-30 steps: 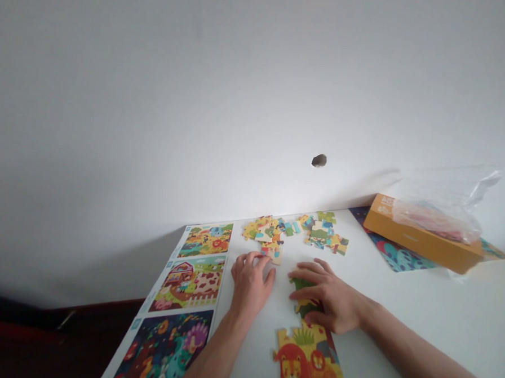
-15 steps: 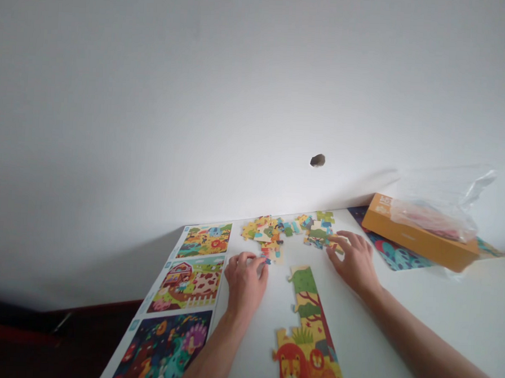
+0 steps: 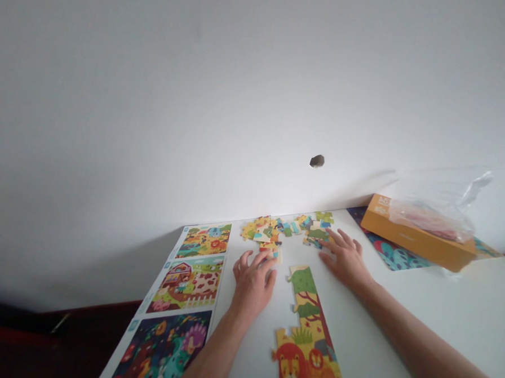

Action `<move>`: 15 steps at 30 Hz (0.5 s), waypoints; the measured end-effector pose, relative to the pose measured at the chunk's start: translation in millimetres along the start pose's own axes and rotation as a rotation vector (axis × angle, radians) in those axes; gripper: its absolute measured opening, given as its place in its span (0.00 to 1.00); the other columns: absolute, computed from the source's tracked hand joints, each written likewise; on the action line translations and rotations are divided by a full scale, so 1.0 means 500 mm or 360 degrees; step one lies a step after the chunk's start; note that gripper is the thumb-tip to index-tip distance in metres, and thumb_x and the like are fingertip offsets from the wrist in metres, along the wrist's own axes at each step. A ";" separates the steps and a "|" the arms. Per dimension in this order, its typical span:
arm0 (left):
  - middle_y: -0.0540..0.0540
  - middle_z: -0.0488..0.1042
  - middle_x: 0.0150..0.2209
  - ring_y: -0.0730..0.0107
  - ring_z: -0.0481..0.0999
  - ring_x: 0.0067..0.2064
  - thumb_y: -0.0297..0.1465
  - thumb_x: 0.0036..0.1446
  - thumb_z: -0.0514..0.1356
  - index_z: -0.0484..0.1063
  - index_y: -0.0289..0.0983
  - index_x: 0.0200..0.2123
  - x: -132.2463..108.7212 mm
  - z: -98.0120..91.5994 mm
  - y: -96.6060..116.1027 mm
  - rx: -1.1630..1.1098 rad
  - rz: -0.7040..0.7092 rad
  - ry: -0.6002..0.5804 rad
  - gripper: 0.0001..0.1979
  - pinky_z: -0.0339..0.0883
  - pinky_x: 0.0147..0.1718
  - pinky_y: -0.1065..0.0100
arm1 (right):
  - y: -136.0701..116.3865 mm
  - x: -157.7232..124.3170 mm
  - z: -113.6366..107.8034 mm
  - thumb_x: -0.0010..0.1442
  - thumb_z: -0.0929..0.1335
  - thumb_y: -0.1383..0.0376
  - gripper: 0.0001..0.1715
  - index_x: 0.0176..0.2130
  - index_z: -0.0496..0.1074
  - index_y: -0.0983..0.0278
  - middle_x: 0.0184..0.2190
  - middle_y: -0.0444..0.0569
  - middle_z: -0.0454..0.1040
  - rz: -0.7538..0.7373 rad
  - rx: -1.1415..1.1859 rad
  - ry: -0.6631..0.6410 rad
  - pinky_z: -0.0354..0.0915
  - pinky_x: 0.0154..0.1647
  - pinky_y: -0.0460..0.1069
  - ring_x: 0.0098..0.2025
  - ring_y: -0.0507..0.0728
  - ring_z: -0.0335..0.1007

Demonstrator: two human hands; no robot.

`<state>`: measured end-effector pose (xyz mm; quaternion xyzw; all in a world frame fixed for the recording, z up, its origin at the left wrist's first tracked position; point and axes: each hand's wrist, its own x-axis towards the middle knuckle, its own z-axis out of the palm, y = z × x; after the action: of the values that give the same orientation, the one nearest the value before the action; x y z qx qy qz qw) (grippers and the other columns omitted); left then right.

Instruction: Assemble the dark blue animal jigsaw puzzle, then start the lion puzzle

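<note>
My left hand hovers or rests at the near edge of a heap of loose jigsaw pieces, fingers spread and curved over the lowest ones. Some of those pieces are hidden under its fingertips. On the other side, my right hand has its fingers stretched out, the tips touching a second cluster of jigsaw pieces. Between my forearms lies a joined strip of puzzle showing trees, bushes and two lions, with knobs and gaps along its left side.
A sheet of picture cards lies along the table's left edge. At the right, an orange box with a clear plastic bag on top rests on a dark patterned sheet. Behind rises a white wall with a hole.
My left hand has shifted slightly right, over the lowest pieces of the heap. My right hand has moved a little left, its fingers straighter and covering pieces at the cluster's right side.
</note>
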<state>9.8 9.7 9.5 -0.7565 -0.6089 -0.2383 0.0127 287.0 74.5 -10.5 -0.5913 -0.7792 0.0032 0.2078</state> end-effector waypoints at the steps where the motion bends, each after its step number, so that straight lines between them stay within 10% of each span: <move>1: 0.51 0.75 0.55 0.48 0.62 0.58 0.29 0.60 0.59 0.77 0.48 0.47 0.001 0.001 -0.001 0.0013 -0.0037 0.0027 0.14 0.57 0.55 0.46 | -0.001 0.000 0.001 0.65 0.63 0.56 0.21 0.55 0.72 0.51 0.66 0.47 0.61 -0.0018 -0.0001 -0.0020 0.50 0.60 0.73 0.67 0.70 0.50; 15: 0.46 0.73 0.55 0.48 0.63 0.58 0.30 0.59 0.59 0.77 0.45 0.47 0.001 0.002 -0.007 -0.0077 0.0040 0.0111 0.13 0.57 0.57 0.45 | -0.002 0.003 -0.006 0.65 0.63 0.58 0.19 0.54 0.72 0.53 0.61 0.47 0.68 0.0169 0.0045 0.0043 0.52 0.60 0.73 0.64 0.69 0.56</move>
<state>7.1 11.3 7.6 -0.7554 -0.5927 -0.2789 0.0185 286.8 74.8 -7.1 -0.6289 -0.7437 0.0173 0.2261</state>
